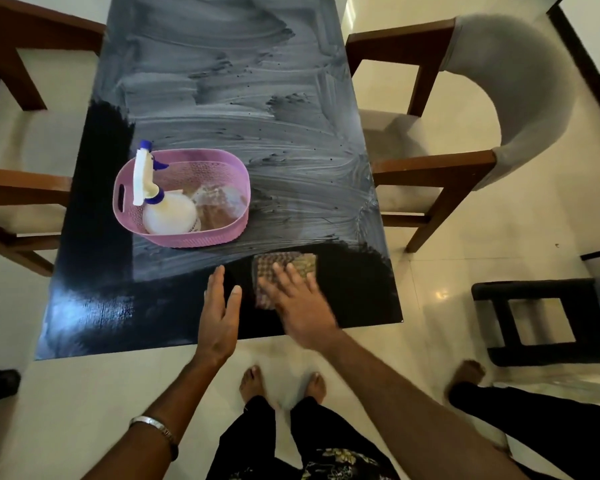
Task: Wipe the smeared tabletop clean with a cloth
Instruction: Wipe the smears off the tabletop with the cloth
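A dark tabletop [94, 271] runs away from me. White smears [243, 109] cover its far and middle parts, while a strip along the near edge is dark and glossy. A folded checked cloth [298, 263] lies flat near the front right. My right hand [300, 303] presses on it, palm down, fingers spread and blurred. My left hand [220, 313] hovers just left of the cloth, fingers apart, holding nothing.
A pink perforated basket [184, 239] stands left of centre on the table, holding a white spray bottle [163, 202] with a blue nozzle. Wooden chairs flank the table: left [11, 188], right [440, 168]. A dark stool [548, 320] is at right. Another person's foot [465, 375] is nearby.
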